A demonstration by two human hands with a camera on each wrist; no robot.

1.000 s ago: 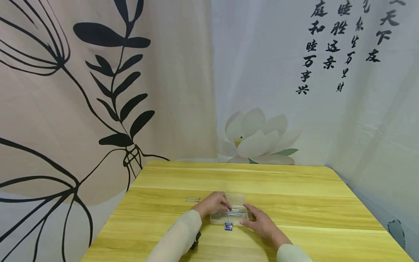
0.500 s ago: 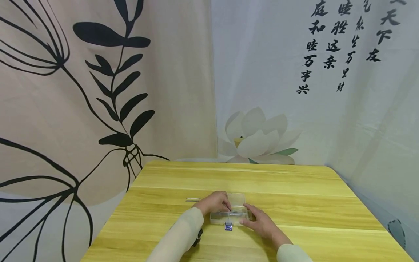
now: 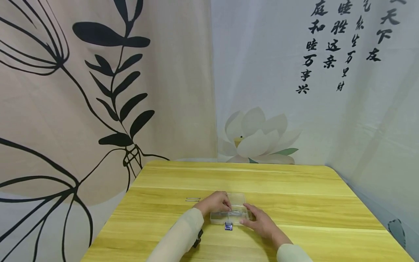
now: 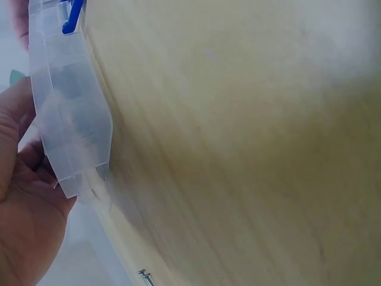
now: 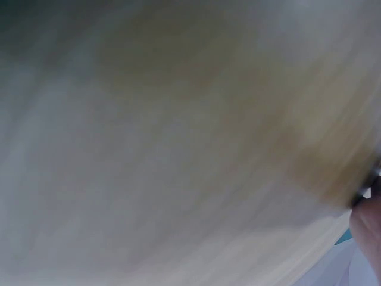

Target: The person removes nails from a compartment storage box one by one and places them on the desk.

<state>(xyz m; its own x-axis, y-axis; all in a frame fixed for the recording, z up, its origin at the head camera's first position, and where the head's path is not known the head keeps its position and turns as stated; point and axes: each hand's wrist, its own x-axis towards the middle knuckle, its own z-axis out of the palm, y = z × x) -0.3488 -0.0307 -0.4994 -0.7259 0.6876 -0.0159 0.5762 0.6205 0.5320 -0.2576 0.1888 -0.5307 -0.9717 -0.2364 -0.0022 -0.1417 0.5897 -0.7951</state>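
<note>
Head view takes in a pale cloth wall (image 3: 183, 91) across the whole back of the room, beige on the left with a dark printed plant (image 3: 126, 91), grayish white on the right with columns of black writing (image 3: 333, 45) and a white printed flower (image 3: 258, 140) low down, just above the desk. Before it stands the desk (image 3: 294, 198), yellow with long wood-grain streaks and rounded far corners; the right wrist view shows mostly this surface, blurred. Two cream sleeves (image 3: 180, 236) come in from the near side. The right hand (image 3: 263, 223) grasps the right end of the clear box (image 3: 218, 219) between thumb and fingers; the left hand (image 3: 214, 202) dips bent fingers into it, their tips hidden, so I cannot tell whether they pinch anything. The box sits near the middle of the desk, its lid (image 3: 237, 199) folded open toward the wall. A blue clasp (image 3: 228, 226) hangs at its near edge. Thin metal pieces (image 3: 238, 211) lie inside, and two screws (image 3: 192, 201) lie side by side left of the box.
</note>
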